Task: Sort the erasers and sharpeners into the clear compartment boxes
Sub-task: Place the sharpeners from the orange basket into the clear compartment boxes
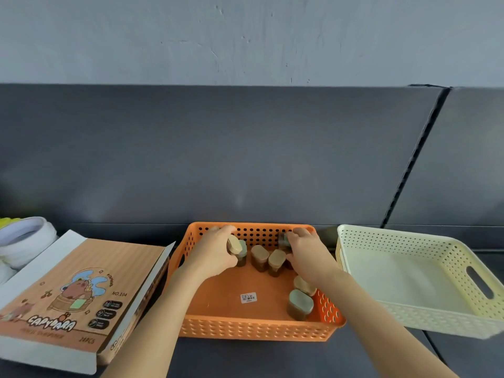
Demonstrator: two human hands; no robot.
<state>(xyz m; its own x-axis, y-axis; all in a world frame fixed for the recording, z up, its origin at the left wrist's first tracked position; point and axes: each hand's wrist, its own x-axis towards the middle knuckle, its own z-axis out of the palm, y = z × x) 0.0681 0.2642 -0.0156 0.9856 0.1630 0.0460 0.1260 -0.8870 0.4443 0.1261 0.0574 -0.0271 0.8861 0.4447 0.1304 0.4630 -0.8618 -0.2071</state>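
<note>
Box (81,290) printed CAPYBARA, NO.104, 20PCS lies left of left hand (215,255) fingers curled round a sharpener (234,244); right hand (308,255) pinches another sharpener (283,239).

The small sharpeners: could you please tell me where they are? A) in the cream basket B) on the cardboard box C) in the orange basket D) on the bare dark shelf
C: the sharpeners are all inside the orange basket, with none visible anywhere else.
</note>
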